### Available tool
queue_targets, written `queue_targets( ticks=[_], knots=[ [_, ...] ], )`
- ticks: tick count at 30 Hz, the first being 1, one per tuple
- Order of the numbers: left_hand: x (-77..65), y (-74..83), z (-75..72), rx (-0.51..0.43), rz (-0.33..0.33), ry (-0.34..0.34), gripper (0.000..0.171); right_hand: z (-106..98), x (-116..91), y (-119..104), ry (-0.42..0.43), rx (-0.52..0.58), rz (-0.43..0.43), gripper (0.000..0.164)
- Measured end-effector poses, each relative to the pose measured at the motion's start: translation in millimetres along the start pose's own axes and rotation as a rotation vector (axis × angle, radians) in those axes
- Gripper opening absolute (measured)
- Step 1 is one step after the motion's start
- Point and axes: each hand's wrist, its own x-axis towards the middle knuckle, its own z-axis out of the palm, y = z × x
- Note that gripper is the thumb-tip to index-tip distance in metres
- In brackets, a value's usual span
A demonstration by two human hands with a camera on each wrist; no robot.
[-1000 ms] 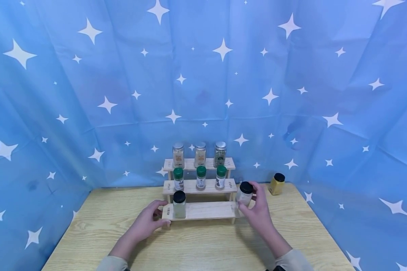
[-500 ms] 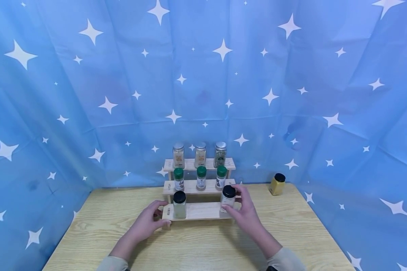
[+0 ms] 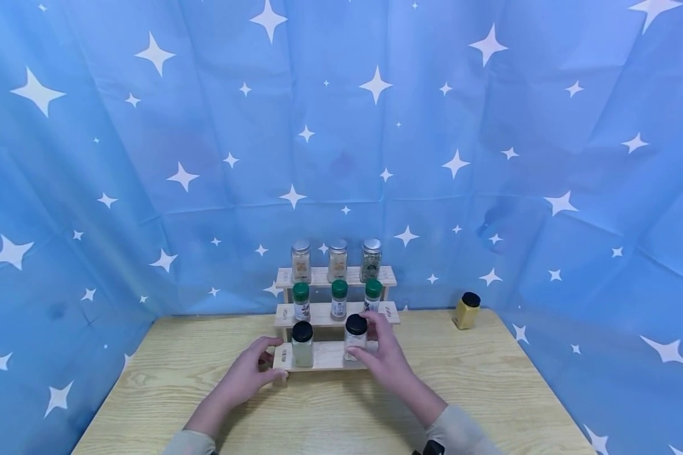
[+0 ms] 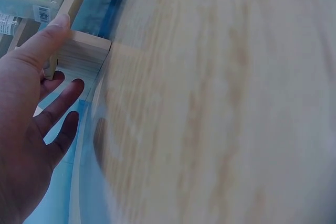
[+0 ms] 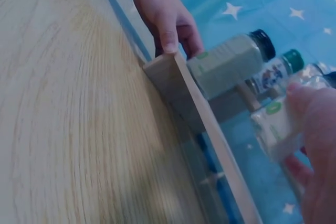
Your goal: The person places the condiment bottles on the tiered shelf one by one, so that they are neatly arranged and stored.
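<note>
A three-tier wooden spice rack (image 3: 328,357) stands at the back of the table. My left hand (image 3: 247,374) holds the left end of its bottom shelf, the thumb on the front corner in the left wrist view. Between the thumb and fingers of my right hand (image 3: 388,359) is a clear spice jar (image 3: 355,346) with a black lid and pale contents. In the right wrist view this jar (image 5: 278,129) appears slightly above the bottom shelf. Left of it, a similar black-lidded jar (image 3: 303,351) stands on that shelf.
Green-capped shakers (image 3: 338,303) line the middle shelf, and silver-capped jars (image 3: 338,262) the top one. A yellow jar with a black lid (image 3: 466,312) stands at the table's back right. Behind and beside the table (image 3: 319,417) hangs a blue star-patterned curtain (image 3: 341,170).
My right hand has carried the black-lidded jar leftward, from beside the rack's right end to the middle of the bottom shelf. The left hand has stayed at the rack's left end.
</note>
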Motion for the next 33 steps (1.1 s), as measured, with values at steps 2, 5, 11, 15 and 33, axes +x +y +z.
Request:
queue_targets(
  ticks=[2,5,11,15,33],
  knots=[
    [-0.1,-0.5,0.2,0.000,0.002,0.000,0.072,4.0,0.6,-0.9,-0.012,0.012,0.028,0.077],
    [0.0,-0.9,0.0,-0.002,0.005,0.003,0.072,9.8,2.0,0.0,-0.035,0.041,0.077,0.076],
    [-0.2,0.0,-1.0,-0.007,0.005,-0.001,0.072,19.5,3.9,3.9,-0.075,0.073,0.108,0.073],
    [-0.4,0.3,-0.8,-0.005,0.006,-0.003,0.072,24.2,2.8,4.2,-0.076,0.074,0.114,0.071],
    [0.7,-4.3,1.1,-0.001,0.008,0.002,0.071,34.5,-1.1,10.0,-0.039,0.033,0.093,0.079]
  ],
)
